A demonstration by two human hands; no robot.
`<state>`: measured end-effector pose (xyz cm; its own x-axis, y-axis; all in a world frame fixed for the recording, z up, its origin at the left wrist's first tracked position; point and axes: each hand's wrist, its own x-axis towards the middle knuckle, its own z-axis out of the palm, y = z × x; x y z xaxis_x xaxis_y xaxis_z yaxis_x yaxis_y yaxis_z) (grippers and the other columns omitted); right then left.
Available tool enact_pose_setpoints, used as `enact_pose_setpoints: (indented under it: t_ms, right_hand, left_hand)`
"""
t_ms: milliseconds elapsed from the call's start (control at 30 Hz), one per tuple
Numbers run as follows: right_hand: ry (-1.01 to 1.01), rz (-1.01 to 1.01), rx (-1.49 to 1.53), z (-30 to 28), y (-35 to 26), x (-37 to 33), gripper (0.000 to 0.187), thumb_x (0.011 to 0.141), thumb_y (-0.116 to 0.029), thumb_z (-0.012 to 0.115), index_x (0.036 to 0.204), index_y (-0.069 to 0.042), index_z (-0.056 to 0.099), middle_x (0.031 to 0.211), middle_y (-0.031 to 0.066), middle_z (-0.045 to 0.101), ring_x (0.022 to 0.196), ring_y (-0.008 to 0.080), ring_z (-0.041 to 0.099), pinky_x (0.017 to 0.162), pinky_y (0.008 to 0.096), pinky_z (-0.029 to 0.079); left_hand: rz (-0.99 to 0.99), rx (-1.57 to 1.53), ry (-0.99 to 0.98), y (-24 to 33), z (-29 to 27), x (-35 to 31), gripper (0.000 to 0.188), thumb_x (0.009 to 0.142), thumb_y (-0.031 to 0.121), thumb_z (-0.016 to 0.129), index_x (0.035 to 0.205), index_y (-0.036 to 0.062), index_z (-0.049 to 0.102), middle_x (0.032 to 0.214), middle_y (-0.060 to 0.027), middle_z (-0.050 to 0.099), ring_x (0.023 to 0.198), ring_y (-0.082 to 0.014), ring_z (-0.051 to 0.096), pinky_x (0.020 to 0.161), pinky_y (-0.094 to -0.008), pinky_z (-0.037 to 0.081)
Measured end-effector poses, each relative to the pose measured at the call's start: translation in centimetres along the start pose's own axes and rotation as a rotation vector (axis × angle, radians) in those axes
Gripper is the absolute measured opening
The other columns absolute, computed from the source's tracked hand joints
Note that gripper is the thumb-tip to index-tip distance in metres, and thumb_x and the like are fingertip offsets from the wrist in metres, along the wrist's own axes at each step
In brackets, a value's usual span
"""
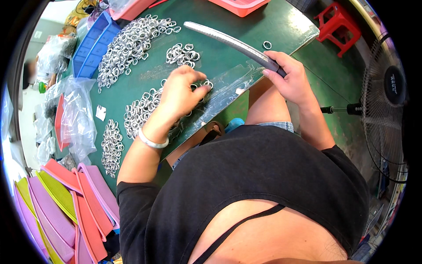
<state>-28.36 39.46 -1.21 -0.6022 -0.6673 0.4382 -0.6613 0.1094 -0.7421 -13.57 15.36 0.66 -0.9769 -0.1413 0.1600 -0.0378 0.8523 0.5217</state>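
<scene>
My right hand (290, 77) is closed round the dark thick end of a ring mandrel (226, 40), a long tapered metal rod. Its thin end points to the far left, over the table. Thumb and fingertips of my left hand (181, 91) pinch a silver-coloured ring (208, 83) above the near table edge. Under and beside that hand lies a heap of similar rings (141, 111), partly covered by my wrist. Farther back sits a small pile of rings (182, 54). One single ring (267, 45) lies apart, just beyond my right hand.
A large ring pile (127, 48) lies beside a blue compartment tray (93, 46); another pile (112, 147) is at left. Pink, purple and green plastic baskets (66, 198) are stacked lower left. A red stool (338, 27) and a fan (391, 88) stand to the right of the green table (290, 26).
</scene>
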Motion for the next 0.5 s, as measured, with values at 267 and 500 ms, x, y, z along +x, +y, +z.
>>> enact_pose_setpoints:
  t_ms: [267,500]
  right_hand:
    - [-0.033,-0.009,0.0,0.1,0.2,-0.2,0.034,0.072,-0.001,0.067,0.106,0.0,0.058,0.09,0.0137,0.062,0.073,0.0239,0.061,0.064,0.0306,0.048]
    - [-0.046,-0.003,-0.006,0.3,0.4,0.0,0.035,0.072,-0.002,0.067,0.106,0.0,0.058,0.091,0.0143,0.062,0.074,0.0258,0.061,0.065,0.0311,0.048]
  left_hand:
    - [-0.026,0.215,0.145,-2.5,-1.2,1.3,0.013,0.074,0.006,0.066,0.087,0.0071,0.067,0.082,-0.0085,0.057,0.079,-0.0257,0.058,0.07,-0.0345,0.047]
    - [0.165,0.382,0.07,-3.6,-1.2,2.2,0.013,0.072,0.003,0.066,0.084,0.0068,0.065,0.085,-0.0087,0.054,0.084,-0.028,0.055,0.073,-0.035,0.046]
